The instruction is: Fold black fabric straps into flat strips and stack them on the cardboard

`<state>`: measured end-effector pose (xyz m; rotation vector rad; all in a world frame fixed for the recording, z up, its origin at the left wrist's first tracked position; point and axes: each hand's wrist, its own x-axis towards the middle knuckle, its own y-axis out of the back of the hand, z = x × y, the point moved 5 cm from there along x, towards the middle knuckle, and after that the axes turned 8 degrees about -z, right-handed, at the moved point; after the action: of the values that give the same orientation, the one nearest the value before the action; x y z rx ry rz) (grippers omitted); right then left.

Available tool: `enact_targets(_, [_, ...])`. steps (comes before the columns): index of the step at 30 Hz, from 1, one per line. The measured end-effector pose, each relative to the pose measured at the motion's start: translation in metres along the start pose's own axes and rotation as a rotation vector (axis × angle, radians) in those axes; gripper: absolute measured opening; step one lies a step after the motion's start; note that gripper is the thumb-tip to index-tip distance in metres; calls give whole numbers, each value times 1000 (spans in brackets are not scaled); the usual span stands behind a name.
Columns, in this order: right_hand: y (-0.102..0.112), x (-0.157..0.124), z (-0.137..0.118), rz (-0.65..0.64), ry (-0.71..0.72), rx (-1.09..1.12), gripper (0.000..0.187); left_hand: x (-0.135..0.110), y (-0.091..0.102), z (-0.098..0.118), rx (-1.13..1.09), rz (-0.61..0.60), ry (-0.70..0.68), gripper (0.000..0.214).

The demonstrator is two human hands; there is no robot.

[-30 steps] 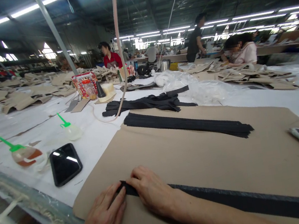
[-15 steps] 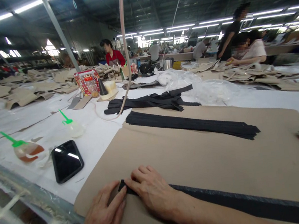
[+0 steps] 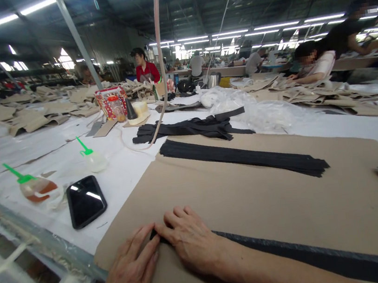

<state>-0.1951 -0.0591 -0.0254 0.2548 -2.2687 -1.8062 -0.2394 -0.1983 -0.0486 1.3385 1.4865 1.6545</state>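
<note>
Strip [image 3: 332, 259], black, long and narrow, is lying flat on the tan sheet [image 3: 254, 202], running from the hands out past the lower right of the view, with the right forearm partly covering it. Its upper edge is showing greyer and rougher than its face.

Left hand [image 3: 127, 267] is resting at the strip's left end, fingers lying close together; right hand [image 3: 189, 240] is bending its fingers over the same end from the other side, and the 2 hands' fingertips are meeting there. They are hiding the contact, so I cannot tell whether either hand is pinching or only pressing.

Handling, my judgement: it is looking light, thin and pliable, not fragile, likelier to curl or skew than to break. Best hold is seeming to be the end between thumb and forefinger, the other hand flattening the length.

Beyond, 1 stack of black strips [image 3: 240, 156] is lying on the sheet; 1 smartphone [image 3: 87, 201] is sitting to the left on white table [image 3: 131, 177].
</note>
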Motion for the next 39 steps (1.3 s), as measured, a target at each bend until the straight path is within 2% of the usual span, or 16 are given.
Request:
enact_targets(5, [4, -10, 8, 18, -18, -21, 19, 6, 2, 0, 54, 5, -133, 35])
enact_targets(10, [2, -20, 17, 1, 65, -62, 8, 10, 5, -2, 7, -24, -171, 37])
enact_targets(14, [3, -24, 18, -1, 145, -74, 8, 12, 6, -5, -76, -37, -110, 39])
enact_targets(18, [5, -27, 19, -15, 165, -89, 9, 14, 2, -8, -104, -71, -54, 45])
enact_targets(26, [9, -34, 19, -22, 156, -129, 13, 24, 1, -3, -94, -161, -83, 60])
enact_targets(39, [14, -53, 22, -31, 150, -160, 14, 26, -1, 6, 58, -179, -141, 67])
